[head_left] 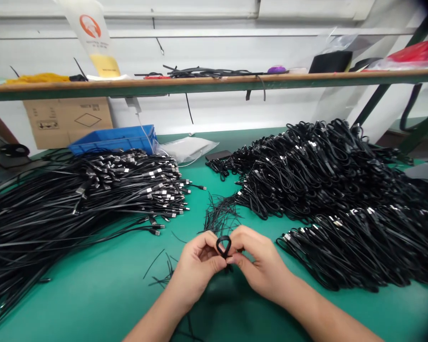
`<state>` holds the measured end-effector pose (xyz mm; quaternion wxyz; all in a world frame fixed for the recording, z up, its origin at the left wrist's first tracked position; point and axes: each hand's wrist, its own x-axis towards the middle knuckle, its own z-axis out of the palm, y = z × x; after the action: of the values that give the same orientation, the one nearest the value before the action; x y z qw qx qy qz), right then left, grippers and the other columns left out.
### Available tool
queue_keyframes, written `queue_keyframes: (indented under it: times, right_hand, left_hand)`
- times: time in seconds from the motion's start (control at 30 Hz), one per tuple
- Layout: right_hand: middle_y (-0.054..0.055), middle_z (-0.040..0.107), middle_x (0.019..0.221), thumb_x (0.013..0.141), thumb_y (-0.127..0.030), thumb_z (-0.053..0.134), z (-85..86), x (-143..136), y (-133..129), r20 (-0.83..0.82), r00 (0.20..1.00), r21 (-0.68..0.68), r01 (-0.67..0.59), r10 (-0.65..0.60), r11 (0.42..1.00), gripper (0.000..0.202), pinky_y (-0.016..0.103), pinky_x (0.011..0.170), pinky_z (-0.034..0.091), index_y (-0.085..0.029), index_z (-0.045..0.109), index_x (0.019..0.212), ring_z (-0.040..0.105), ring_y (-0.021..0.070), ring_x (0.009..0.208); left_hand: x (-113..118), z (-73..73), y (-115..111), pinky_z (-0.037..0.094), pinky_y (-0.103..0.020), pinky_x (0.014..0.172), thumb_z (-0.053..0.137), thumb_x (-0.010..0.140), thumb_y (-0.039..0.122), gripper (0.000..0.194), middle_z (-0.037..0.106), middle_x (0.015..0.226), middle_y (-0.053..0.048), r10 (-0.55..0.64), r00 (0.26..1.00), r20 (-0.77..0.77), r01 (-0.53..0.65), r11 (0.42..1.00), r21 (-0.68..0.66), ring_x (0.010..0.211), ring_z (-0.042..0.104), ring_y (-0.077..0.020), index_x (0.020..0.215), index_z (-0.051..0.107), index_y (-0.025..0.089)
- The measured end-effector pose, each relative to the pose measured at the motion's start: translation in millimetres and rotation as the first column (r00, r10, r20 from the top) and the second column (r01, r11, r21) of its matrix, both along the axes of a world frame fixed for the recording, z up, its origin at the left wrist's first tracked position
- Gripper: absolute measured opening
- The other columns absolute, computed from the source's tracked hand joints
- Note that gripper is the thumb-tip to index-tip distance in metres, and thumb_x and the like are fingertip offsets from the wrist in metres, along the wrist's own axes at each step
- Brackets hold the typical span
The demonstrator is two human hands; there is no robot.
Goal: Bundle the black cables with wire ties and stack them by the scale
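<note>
A black USB cable is folded into a bundle, its looped end standing up between my hands. My left hand is closed, thumb and fingers pinching the bundle just below the loop. From the other side my right hand is closed in a pinch at the same spot, thumb near the left thumb. Whether it also has a thin tie in its fingertips is too small to tell. Most of the bundle below the hands is hidden. Just beyond the fingers lies a heap of short thin black ties.
Loose straight cables are piled at left, bundled cables at right, with a row of bundles nearer. Behind stand a blue bin and a cardboard box. A shelf crosses above, carrying a drink cup.
</note>
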<state>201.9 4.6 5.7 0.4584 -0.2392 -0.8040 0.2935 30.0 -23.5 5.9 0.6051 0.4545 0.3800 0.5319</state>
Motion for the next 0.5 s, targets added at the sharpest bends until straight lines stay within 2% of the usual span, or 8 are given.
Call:
queue_keyframes:
  times: [0.13,0.17,0.27,0.3,0.33,0.37,0.43,0.5]
  right_hand:
    - [0.001,0.056,0.073,0.088,-0.036,0.067,-5.9,-14,-10,-0.255,0.964,-0.444,-0.043,-0.080,0.895,0.024,0.026,0.061,0.039,-0.020,0.057,0.073,0.050,0.0152,0.067]
    - [-0.001,0.052,0.068,0.085,-0.041,0.071,-6.3,-17,-13,-0.310,0.946,-0.591,-0.112,-0.096,0.799,0.030,0.025,0.058,0.037,-0.020,0.055,0.072,0.047,0.0137,0.063]
    - [-0.007,0.040,0.055,0.077,-0.052,0.076,-4.9,-19,-20,-0.436,0.897,-0.850,-0.380,-0.081,0.365,0.043,0.022,0.050,0.029,-0.020,0.049,0.071,0.035,0.0090,0.050]
    - [-0.008,0.039,0.054,0.077,-0.053,0.076,-3.9,-18,-21,-0.455,0.888,-0.862,-0.420,-0.068,0.284,0.044,0.022,0.049,0.027,-0.020,0.048,0.071,0.033,0.0082,0.048]
    - [-0.008,0.039,0.053,0.077,-0.053,0.076,-2.7,-16,-21,-0.455,0.889,-0.862,-0.425,-0.051,0.276,0.044,0.021,0.048,0.027,-0.020,0.048,0.071,0.034,0.0080,0.048]
    - [-0.007,0.041,0.055,0.078,-0.052,0.076,-1.6,-14,-21,-0.433,0.900,-0.853,-0.395,-0.042,0.341,0.042,0.021,0.049,0.029,-0.019,0.050,0.072,0.036,0.0084,0.050]
    - [-0.003,0.051,0.065,0.083,-0.043,0.074,0.3,-9,-17,-0.330,0.942,-0.755,-0.224,-0.062,0.616,0.031,0.022,0.054,0.037,-0.018,0.057,0.083,0.045,0.0107,0.057]
    - [0.003,0.061,0.084,0.090,-0.029,0.067,1.6,-4,-14,-0.179,0.981,-0.467,-0.019,-0.073,0.884,0.015,0.027,0.066,0.045,-0.019,0.061,0.099,0.054,0.0147,0.072]
  left_hand:
    - [0,-5.5,-2,0.044,-0.025,0.064,0.070,0.085,0.022,0.011,0.057,0.075,-0.001,0.201,0.949,-0.242,-0.086,0.906,0.415,0.072,0.054,-0.0154,0.076,0.064,0.019]
    - [0,-7.1,-3,0.045,-0.026,0.066,0.063,0.089,0.016,0.010,0.058,0.077,-0.002,0.283,0.912,-0.295,-0.076,0.826,0.559,0.074,0.055,-0.0162,0.080,0.065,0.019]
    - [-1,-9.2,-6,0.047,-0.031,0.075,0.049,0.090,0.003,0.025,0.062,0.083,-0.005,0.447,0.808,-0.384,0.083,0.558,0.825,0.081,0.055,-0.0183,0.093,0.066,0.020]
    - [0,-8.8,-7,0.047,-0.032,0.075,0.048,0.089,0.002,0.026,0.062,0.083,-0.006,0.451,0.798,-0.399,0.107,0.546,0.831,0.081,0.055,-0.0184,0.094,0.066,0.020]
    - [1,-8.0,-7,0.047,-0.031,0.074,0.049,0.090,0.004,0.023,0.061,0.082,-0.005,0.426,0.806,-0.410,0.090,0.597,0.797,0.080,0.054,-0.0180,0.092,0.065,0.020]
    - [2,-7.0,-6,0.046,-0.029,0.070,0.051,0.091,0.007,0.017,0.059,0.081,-0.004,0.379,0.834,-0.401,0.034,0.690,0.723,0.077,0.054,-0.0170,0.089,0.063,0.020]
    - [4,-5.3,-5,0.044,-0.025,0.064,0.059,0.091,0.019,0.008,0.056,0.078,-0.002,0.259,0.917,-0.303,-0.096,0.881,0.463,0.072,0.053,-0.0149,0.083,0.060,0.019]
    - [4,-4.6,-4,0.045,-0.024,0.065,0.067,0.088,0.030,0.015,0.055,0.078,0.000,0.174,0.973,-0.149,-0.141,0.968,0.206,0.071,0.053,-0.0141,0.083,0.059,0.019]
